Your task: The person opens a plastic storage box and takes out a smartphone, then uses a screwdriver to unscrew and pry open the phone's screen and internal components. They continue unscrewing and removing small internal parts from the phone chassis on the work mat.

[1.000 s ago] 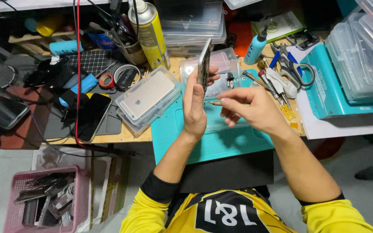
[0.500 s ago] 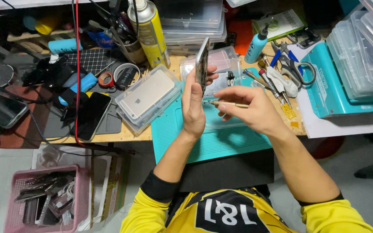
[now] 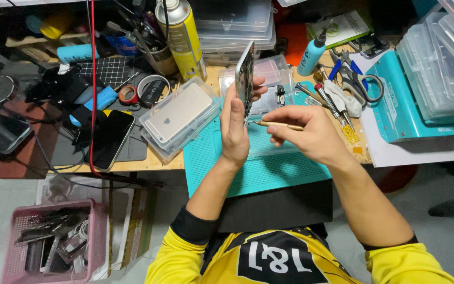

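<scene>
Silver phone body: a thin phone frame (image 3: 245, 79) stands on edge above the teal work mat (image 3: 258, 163), pinched upright in the left hand (image 3: 235, 129).
Left fingers: clenched around the frame, thumb on the near side, fingertips showing past the far edge.
Right fingers: the right hand (image 3: 311, 134) grips a slim brass-coloured tool (image 3: 279, 125) like a pen, its tip touching the lower edge of the frame.
Progress: by my reading the work is mid-way; the frame is already stripped and off the mat, small parts (image 3: 281, 95) lie loose just beyond it, and the tool is at work on the frame's lower edge. Nothing reassembled is visible.
Change from earlier frames: the tool tip has closed in from just apart to contact with the frame; the left hand keeps the same upright hold.
Near ring: a clear plastic case (image 3: 179, 117) with a pale gold phone back inside lies left of the mat; a dark phone (image 3: 112, 138) lies further left.
Outer ring: yellow spray can (image 3: 181, 37), blue dropper bottle (image 3: 312, 52), scissors (image 3: 361, 81), stacked clear boxes (image 3: 437, 63), pink basket (image 3: 53, 242) of scrap parts on the floor.
</scene>
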`<state>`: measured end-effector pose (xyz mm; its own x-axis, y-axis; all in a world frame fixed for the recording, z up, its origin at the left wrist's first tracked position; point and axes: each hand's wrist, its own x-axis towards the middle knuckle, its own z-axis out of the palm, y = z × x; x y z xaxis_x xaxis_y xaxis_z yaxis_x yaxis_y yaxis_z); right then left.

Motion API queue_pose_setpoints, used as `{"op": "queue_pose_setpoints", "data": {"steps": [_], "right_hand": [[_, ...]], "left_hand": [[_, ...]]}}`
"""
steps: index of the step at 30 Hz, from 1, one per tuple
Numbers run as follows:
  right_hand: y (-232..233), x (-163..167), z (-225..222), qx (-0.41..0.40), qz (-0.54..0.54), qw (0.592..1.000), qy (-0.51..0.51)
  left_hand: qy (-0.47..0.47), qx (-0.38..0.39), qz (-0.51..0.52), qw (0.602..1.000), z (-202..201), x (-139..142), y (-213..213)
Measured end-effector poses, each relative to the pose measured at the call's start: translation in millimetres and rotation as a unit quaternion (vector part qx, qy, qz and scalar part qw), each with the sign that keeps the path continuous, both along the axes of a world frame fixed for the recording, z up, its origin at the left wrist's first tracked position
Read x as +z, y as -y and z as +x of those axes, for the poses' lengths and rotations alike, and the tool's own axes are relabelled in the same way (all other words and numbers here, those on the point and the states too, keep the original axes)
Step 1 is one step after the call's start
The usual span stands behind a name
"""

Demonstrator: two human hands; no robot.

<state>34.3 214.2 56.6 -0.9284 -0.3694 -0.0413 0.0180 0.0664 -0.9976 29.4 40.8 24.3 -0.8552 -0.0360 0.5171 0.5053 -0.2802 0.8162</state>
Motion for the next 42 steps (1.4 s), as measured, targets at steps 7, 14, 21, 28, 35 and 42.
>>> {"op": "queue_pose_setpoints", "data": {"steps": [7,14,21,28,35,42], "right_hand": [[-1,1,-2,0.014,0.003,0.999,-0.031],[0,0,2,-0.006,-0.02,0.999,-0.026],[2,1,5,-0.016,0.014,1.0,-0.019],[2,2,6,-0.005,-0.006,0.999,-0.033],[-11,-4,4,-0.024,-0.008,1.0,-0.016],[-49,-14,0,-0.066,-0.014,0.995,-0.079]], "left_hand": [[0.013,-0.016,0.031,0.999,-4,-3,1],[0.023,-0.056,0.104,0.993,-9,-12,-1],[0.044,-0.058,0.116,0.991,-9,-14,1],[0.056,-0.064,0.129,0.988,-8,-12,1],[0.078,-0.08,0.144,0.983,-18,-9,-9],[0.175,-0.151,0.234,0.945,-41,-10,-30]]}}
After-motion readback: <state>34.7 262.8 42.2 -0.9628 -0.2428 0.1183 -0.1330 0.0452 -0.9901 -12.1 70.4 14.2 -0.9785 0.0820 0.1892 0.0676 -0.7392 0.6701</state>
